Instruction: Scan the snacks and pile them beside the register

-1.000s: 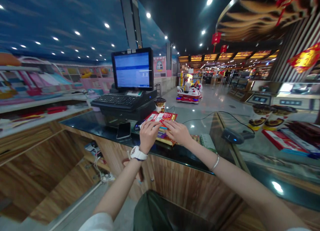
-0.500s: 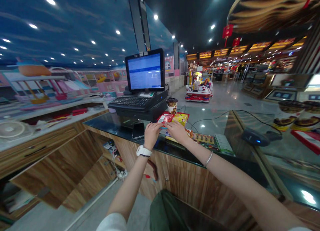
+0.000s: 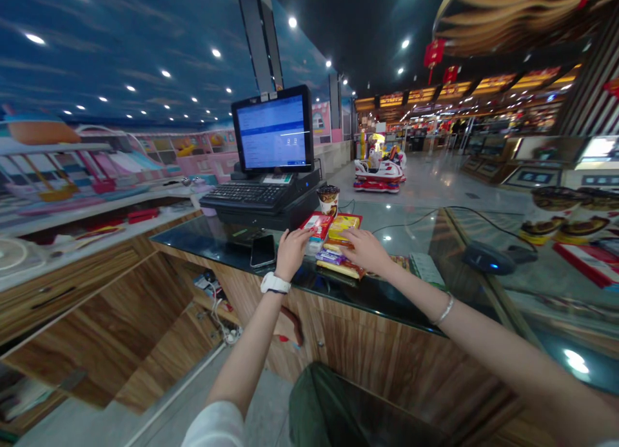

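Observation:
My left hand, fingers stretched out, rests at the left edge of a red-and-white snack packet. Reaching in from the right, my right hand has its fingers spread at the near side of a yellow packet; whether it touches the packet I cannot tell. Nearer the counter edge lie a purple packet and a yellow-brown packet, the latter partly under my right hand's shadow side. A patterned paper cup stands just behind the packets. A dark phone lies left of my left hand.
A register screen and keyboard stand at the counter's back left. Right are a green-white packet, a black scanner with its cable, and more patterned cups. The glass counter's front edge runs below my hands.
My hands have moved apart from where they met over the red packet. My right hand has shifted right, and the purple and yellow-brown packets now show between the hands.

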A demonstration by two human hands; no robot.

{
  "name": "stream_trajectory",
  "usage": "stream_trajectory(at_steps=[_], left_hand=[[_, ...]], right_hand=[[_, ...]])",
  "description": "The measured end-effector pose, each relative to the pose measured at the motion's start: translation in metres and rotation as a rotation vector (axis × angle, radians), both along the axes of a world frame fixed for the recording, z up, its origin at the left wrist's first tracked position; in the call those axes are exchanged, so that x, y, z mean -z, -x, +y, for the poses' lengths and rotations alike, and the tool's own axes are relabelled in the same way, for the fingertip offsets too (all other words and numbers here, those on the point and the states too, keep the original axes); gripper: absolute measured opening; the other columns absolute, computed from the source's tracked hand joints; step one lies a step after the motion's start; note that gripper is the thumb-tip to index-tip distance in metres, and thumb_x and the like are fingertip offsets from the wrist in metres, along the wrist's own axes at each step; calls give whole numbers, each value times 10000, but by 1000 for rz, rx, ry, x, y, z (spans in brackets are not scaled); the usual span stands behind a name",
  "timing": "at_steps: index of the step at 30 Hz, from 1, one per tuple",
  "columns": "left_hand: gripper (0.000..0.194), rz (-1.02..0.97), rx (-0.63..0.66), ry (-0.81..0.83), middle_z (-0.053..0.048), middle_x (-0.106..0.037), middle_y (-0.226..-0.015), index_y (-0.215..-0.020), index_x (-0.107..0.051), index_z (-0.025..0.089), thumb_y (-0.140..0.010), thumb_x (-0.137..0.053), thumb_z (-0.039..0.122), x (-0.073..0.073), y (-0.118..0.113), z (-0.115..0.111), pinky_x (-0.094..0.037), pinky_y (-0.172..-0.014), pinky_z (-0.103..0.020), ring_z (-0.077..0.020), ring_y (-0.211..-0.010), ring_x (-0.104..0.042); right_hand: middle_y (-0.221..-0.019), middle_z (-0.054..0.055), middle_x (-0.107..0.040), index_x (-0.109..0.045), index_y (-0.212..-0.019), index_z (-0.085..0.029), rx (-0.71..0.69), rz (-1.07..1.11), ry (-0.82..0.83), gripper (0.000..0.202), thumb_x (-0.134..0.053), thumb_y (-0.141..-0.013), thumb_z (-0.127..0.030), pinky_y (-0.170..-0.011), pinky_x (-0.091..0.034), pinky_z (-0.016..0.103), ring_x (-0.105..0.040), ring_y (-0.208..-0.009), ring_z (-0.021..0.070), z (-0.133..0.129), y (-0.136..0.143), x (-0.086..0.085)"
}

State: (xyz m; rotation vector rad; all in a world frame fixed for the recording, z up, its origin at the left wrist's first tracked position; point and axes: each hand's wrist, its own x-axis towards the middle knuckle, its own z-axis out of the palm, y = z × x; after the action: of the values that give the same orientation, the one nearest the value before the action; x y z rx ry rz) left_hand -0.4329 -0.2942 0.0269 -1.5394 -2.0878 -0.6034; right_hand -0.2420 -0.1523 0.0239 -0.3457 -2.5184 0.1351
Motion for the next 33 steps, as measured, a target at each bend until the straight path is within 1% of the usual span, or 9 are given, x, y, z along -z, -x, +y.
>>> stream_trajectory(at_steps=[2, 5, 9, 13, 16, 22, 27, 31, 33], left_hand=[[402, -1, 3, -20, -66, -580, -1420, -1337, -585, 262, -975, -416, 217, 2, -9, 0, -336, -1157, -500, -232, -1348, -496], [417, 4, 53, 1, -81, -487, -1505, -1391, -531, 234, -1002, -405, 318, 11, -33, -3, -311, -1179, -498, -255, -1436, -384], [533, -16, 78, 107, -87, -359, -1587, -1497, -389, 229, -1008, -391, 441, 27, -62, -10, -261, -1198, -530, -301, -1500, -241], [570, -27, 125, 200, -91, -330, -1600, -1539, -290, 275, -1008, -390, 454, 39, -71, -11, -251, -1199, -540, -274, -1515, -202], [576, -27, 180, 210, -112, -301, -1610, -1542, -286, 221, -1004, -412, 386, 41, -66, -8, -275, -1208, -460, -236, -1524, -168], [581, -58, 155, 189, -89, -296, -1614, -1538, -293, 222, -998, -413, 403, 41, -64, -5, -265, -1216, -474, -247, -1524, -165], [554, -10, 47, 127, -77, -320, -1606, -1517, -342, 210, -1009, -370, 430, 27, -79, -1, -261, -1215, -492, -257, -1509, -228], [563, 49, -140, 41, -117, -328, -1598, -1489, -400, 153, -997, -395, 427, 8, -81, 18, -253, -1209, -519, -332, -1496, -243], [516, 39, -231, 16, -110, -383, -1571, -1470, -436, 154, -999, -385, 360, 0, -76, 32, -271, -1201, -507, -344, -1472, -294]], right_hand=[[-1433, 172, -535, -538, -1379, -170, 2, -50, 43, 554, -545, -930, -494, -1094, -396, 488, -517, -1306, 322, 4, -18, 8], [-1576, 209, -327, -354, -1520, -181, 18, -138, 150, 888, -608, -823, -669, -1130, -340, 558, -345, -1436, 390, 8, -37, 25], [-1631, 240, -136, -163, -1585, -208, 7, -242, 300, 1141, -686, -713, -726, -1162, -277, 570, -177, -1492, 413, 9, -47, 44], [-1628, 281, -53, -103, -1590, -163, -39, -257, 346, 1083, -647, -797, -661, -1153, -308, 527, -231, -1481, 394, 10, -41, 52], [-1625, 290, -42, -53, -1591, -163, -81, -229, 342, 1046, -606, -842, -638, -1135, -331, 542, -253, -1475, 389, 15, -35, 54], [-1643, 237, 33, 7, -1592, -191, -100, -241, 379, 1127, -624, -802, -690, -1181, -241, 550, -88, -1509, 383, 22, -31, 53], [-1654, 195, 31, -60, -1596, -227, -114, -204, 370, 1068, -543, -808, -763, -1195, -196, 576, -46, -1511, 386, 31, -43, 43], [-1661, 170, -18, -100, -1593, -250, -114, -130, 311, 969, -493, -856, -740, -1205, -198, 556, -64, -1519, 343, 46, -61, 37], [-1661, 164, -43, -119, -1591, -250, -103, -106, 286, 926, -475, -878, -721, -1207, -213, 539, -105, -1518, 328, 52, -73, 35]])
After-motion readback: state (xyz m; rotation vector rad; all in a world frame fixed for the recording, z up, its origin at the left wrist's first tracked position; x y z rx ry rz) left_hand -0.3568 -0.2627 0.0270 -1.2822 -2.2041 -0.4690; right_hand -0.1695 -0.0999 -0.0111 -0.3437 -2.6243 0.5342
